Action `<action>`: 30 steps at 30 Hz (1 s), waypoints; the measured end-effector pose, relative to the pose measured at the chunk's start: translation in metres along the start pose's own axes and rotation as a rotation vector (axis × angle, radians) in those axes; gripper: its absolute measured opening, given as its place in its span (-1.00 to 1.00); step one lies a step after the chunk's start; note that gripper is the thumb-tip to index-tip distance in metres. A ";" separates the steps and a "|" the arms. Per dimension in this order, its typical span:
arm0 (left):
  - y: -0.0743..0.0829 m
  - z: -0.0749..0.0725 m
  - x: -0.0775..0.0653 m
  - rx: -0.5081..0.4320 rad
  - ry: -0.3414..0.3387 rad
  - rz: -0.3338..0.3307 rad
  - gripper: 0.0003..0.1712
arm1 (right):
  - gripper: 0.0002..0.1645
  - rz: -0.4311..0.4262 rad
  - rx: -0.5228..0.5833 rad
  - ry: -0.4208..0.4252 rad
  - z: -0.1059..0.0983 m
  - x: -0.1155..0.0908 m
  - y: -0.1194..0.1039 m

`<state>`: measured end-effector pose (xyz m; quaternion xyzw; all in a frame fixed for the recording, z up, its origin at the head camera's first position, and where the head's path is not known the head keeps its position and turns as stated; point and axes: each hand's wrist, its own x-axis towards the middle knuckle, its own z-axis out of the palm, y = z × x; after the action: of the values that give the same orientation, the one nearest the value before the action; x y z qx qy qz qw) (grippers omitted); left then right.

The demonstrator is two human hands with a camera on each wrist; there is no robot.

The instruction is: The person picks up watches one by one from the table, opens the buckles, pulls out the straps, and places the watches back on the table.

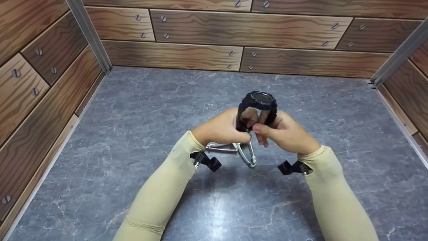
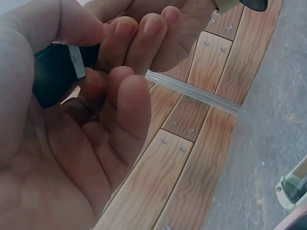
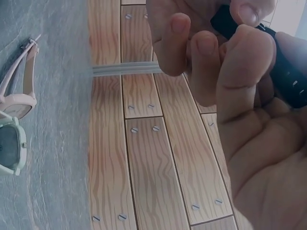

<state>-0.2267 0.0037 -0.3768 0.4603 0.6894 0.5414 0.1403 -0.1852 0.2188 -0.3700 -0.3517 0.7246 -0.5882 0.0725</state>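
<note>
I see both hands raised together above the middle of the desk (image 1: pixel 133 110), holding a black watch (image 1: pixel 259 103) between them. The watch stands with its round face at the top, tilted toward the back wall, and its strap ends hang down into the fingers.

My left hand (image 1: pixel 222 129) has its fingers curled and its thumb pressed on the end of the black strap (image 2: pixel 55 76); in the left wrist view a small pale metal piece sits on that strap end, right under the fingertips. My right hand (image 1: pixel 284 132) is also curled, pinching the other strap end, which has a row of holes, between thumb and forefinger (image 3: pixel 288 81). The fingertips of the two hands touch each other below the watch face, so both hands are closed on the one watch and it is clear of the desk.

Lying on the desk just beneath and slightly nearer me than the hands are two more watches: a pink watch (image 3: pixel 19 91) and a pale green watch (image 1: pixel 246 154), close beside each other, the green one with a squarish case. Neither hand touches them.

The desk has a grey, marbled top, and wood-patterned panels (image 1: pixel 200 30) with screw heads close it in at the back and along both side edges.
</note>
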 end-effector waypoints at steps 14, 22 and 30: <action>-0.007 0.002 0.002 -0.181 0.223 0.034 -0.46 | -0.87 0.185 0.239 0.026 -0.010 -0.003 0.002; 0.001 0.008 0.006 0.033 0.321 0.159 -0.53 | -0.88 0.176 0.373 0.094 -0.012 -0.002 0.003; 0.011 0.009 0.003 0.348 0.309 0.095 -0.64 | -0.89 0.142 0.128 0.173 -0.015 -0.002 0.003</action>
<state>-0.2173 0.0115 -0.3697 0.4213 0.7632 0.4843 -0.0741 -0.1926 0.2319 -0.3692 -0.2422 0.7122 -0.6547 0.0734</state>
